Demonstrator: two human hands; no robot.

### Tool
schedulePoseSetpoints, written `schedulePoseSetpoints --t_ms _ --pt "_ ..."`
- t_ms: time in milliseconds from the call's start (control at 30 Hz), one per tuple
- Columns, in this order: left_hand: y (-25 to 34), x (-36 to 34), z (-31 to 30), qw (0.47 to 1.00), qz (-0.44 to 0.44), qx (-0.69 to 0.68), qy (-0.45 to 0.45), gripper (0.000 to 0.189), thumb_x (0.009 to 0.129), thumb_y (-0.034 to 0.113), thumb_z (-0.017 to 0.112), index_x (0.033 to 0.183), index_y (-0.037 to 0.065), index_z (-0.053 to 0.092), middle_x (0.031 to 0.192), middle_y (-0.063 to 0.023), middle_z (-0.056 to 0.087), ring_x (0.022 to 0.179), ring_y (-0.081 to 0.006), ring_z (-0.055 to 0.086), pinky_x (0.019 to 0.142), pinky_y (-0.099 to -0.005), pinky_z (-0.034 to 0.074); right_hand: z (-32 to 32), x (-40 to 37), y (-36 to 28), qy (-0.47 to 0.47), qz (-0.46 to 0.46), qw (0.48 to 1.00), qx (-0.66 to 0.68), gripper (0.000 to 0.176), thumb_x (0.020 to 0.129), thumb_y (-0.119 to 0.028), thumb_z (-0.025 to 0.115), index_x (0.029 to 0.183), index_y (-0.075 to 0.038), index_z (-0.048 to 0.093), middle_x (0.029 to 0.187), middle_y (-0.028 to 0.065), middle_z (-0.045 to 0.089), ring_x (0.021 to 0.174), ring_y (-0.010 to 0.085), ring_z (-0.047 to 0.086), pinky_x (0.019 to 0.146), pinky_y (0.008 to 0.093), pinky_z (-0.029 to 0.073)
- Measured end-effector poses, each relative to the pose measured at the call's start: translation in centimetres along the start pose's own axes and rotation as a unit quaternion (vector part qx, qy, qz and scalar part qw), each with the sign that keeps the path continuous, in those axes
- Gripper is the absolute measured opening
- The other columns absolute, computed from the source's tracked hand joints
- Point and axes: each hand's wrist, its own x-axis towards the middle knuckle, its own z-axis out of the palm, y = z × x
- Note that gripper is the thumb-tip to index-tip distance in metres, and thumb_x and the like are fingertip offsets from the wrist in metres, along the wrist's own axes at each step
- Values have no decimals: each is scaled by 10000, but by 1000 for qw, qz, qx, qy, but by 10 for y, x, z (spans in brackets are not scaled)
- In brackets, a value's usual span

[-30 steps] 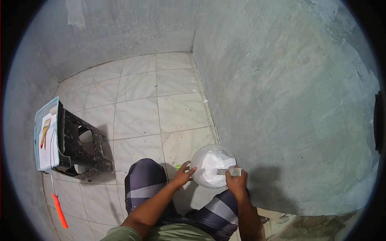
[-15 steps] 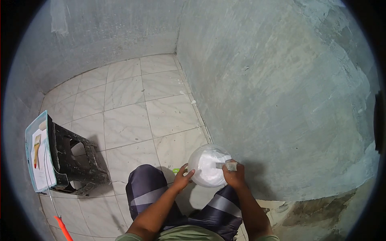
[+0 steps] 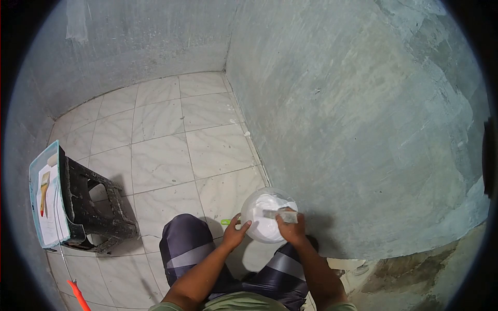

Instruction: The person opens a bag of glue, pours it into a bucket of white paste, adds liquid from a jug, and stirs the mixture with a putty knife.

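Observation:
A clear round tub (image 3: 248, 205) with thick white paste (image 3: 265, 202) in it sits between my knees, close to the right-hand wall. My left hand (image 3: 236, 232) grips the tub's left side, thumb and fingers against its wall. In my right hand (image 3: 292, 230) is a flat, paste-smeared putty knife (image 3: 288, 216), its thin end reaching over the paste inside the tub. A small bright green piece (image 3: 225, 222) shows just left of my left hand, partly hidden by it.
At left, a black plastic stool (image 3: 93, 202) carries a light blue tray (image 3: 35, 179) holding a paintbrush (image 3: 43, 194). A metal rod with an orange handle (image 3: 78, 295) leans by the tray. Grey plastered wall (image 3: 353, 114) rises at right above the tiled floor (image 3: 161, 160).
My right hand has shifted left over the tub, carrying the putty knife further across the paste. The paste now looks more heaped. My left hand stays on the tub.

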Motion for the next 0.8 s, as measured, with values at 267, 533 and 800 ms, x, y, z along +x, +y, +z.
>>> schedulePoseSetpoints --t_ms 267,533,800 --pt "-25 13 1 999 33 31 -2 797 913 452 718 1537 111 358 1320 -195 597 1018 -259 672 790 -381 575 -18 4 19 18 19 998 -49 162 809 -187 706 810 -32 661 749 186 690 720 381 698 634 419 544" --pt "-26 11 -2 999 22 35 -4 797 922 460 704 1534 86 358 1319 -196 599 1028 -258 667 808 -359 555 -28 -1 17 -35 39 997 -60 174 802 -190 734 844 -27 686 760 186 698 728 341 720 650 422 552" --pt "-22 10 -1 999 26 31 -6 805 922 460 702 1540 82 350 1329 -213 592 1048 -269 662 809 -354 551 -16 -2 12 -58 47 996 -46 215 786 -228 752 829 -26 690 782 204 701 779 381 714 689 444 557"
